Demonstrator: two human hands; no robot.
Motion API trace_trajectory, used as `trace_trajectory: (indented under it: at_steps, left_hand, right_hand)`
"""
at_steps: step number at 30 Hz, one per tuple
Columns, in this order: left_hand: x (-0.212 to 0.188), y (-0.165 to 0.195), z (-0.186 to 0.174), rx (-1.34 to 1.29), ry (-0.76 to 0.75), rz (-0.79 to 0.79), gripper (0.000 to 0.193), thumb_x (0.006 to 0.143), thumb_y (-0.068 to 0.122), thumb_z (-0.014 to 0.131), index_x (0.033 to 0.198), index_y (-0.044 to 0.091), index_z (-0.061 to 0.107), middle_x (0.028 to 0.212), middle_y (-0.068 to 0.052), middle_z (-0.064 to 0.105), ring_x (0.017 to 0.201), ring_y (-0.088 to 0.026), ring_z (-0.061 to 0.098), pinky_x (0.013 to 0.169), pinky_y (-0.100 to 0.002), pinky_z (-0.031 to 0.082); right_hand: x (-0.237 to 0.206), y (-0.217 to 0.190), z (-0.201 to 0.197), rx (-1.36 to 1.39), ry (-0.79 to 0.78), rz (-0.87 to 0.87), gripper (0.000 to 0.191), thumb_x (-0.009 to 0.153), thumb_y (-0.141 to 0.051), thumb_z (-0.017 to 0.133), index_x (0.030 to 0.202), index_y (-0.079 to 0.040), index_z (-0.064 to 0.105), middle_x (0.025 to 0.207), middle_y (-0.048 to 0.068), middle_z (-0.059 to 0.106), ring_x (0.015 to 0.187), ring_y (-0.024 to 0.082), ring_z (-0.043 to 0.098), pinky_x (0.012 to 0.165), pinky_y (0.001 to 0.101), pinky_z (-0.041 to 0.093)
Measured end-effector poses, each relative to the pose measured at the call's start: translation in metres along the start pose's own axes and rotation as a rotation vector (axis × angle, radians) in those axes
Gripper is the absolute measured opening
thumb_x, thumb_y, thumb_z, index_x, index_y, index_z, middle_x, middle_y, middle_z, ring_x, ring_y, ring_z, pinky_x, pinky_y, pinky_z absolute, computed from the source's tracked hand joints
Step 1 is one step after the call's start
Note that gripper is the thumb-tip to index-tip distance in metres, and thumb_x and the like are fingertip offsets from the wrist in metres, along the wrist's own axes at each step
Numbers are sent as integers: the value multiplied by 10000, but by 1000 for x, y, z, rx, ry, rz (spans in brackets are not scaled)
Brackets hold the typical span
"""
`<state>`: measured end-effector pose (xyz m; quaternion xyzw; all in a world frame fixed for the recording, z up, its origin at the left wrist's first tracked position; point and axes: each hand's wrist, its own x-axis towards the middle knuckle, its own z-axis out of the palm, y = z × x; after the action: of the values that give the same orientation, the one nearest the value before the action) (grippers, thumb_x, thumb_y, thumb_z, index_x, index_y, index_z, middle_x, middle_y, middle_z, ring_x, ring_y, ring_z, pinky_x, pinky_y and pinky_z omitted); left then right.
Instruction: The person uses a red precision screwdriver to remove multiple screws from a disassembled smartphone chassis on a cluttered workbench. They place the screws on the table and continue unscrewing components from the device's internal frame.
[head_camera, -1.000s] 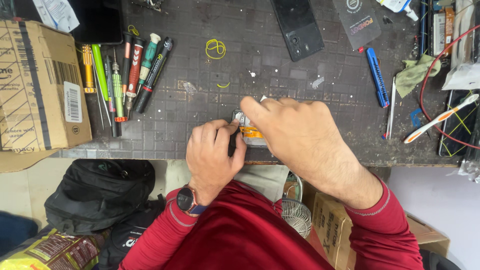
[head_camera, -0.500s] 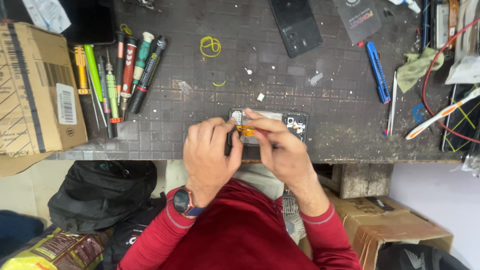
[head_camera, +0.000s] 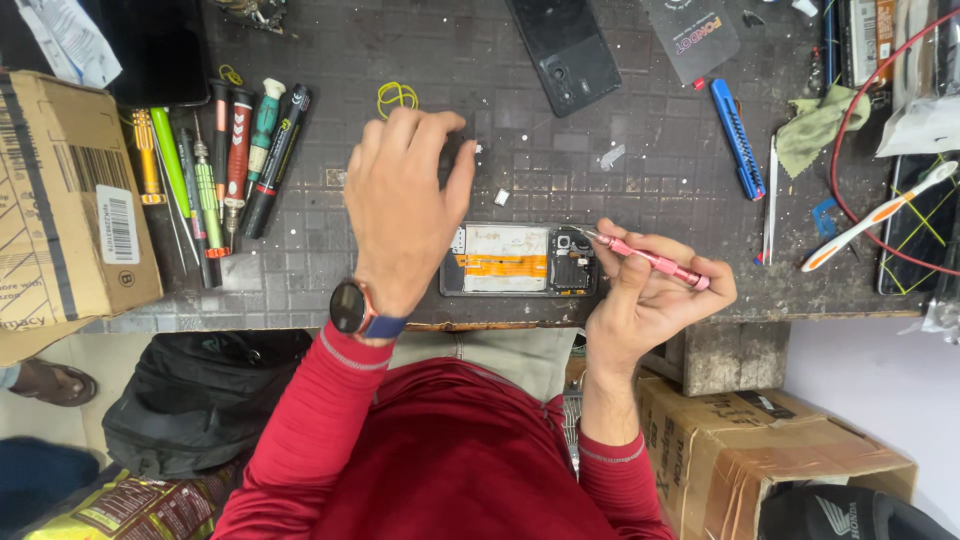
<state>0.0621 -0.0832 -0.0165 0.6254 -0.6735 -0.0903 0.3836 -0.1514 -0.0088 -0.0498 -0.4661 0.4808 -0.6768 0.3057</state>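
An opened phone (head_camera: 520, 260), its back removed and an orange strip across the inside, lies at the near edge of the dark grid mat (head_camera: 560, 170). My right hand (head_camera: 650, 300) grips pink tweezers (head_camera: 650, 258), whose tip rests at the phone's camera corner. My left hand (head_camera: 405, 205), with a watch on the wrist, hovers over the mat left of the phone, fingers curled and reaching toward small scraps; whether it pinches anything is hidden.
A row of screwdrivers (head_camera: 235, 160) lies at the left beside a cardboard box (head_camera: 65, 200). A black phone back cover (head_camera: 568, 45), yellow rubber bands (head_camera: 397, 97), a blue cutter (head_camera: 738, 138), a green cloth (head_camera: 820, 125) and a toothbrush (head_camera: 880, 215) sit further out.
My left hand left the phone and rose toward the far left of the mat. My right hand drew back to the phone's right end, with the tweezers now showing.
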Motion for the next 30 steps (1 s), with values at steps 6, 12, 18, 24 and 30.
trace_trajectory:
  at_steps: [6,12,18,24,30]
  left_hand:
    - [2,-1,12,15,-39,-24,96,942,203,774,990,126,742,999,-22,661,951,-281,601,811,-416,473]
    - [0,-4,19,91,-16,-40,113,949,224,768,975,122,725,970,-38,645,933,-285,596,790,-416,467]
    - [0,-4,18,142,21,-47,172,922,272,779,971,119,716,958,-44,639,916,-285,587,772,-414,450]
    - [-3,-6,19,160,6,-90,175,946,299,779,926,140,709,938,-31,637,917,-277,574,785,-415,438]
    - [3,-2,21,225,-11,-48,199,975,293,729,952,106,665,945,-78,607,911,-304,555,778,-435,416]
  right_hand:
    - [5,1,-5,38,-10,49,427,1146,-65,614,1351,-143,247,1179,166,622,1087,321,732,978,472,670]
    - [4,0,-2,47,-34,63,419,1154,-38,598,1358,-149,250,1175,163,615,1089,317,727,1002,482,662]
    - [7,-1,-2,48,-47,55,408,1142,-31,585,1345,-148,251,1170,162,620,1080,316,728,985,477,664]
    - [7,-1,-1,40,-52,64,394,1138,-23,581,1324,-142,256,1162,165,620,1077,313,728,977,469,667]
    - [8,-2,0,33,-30,70,402,1134,-18,575,1333,-141,248,1225,165,616,1080,311,726,976,470,666]
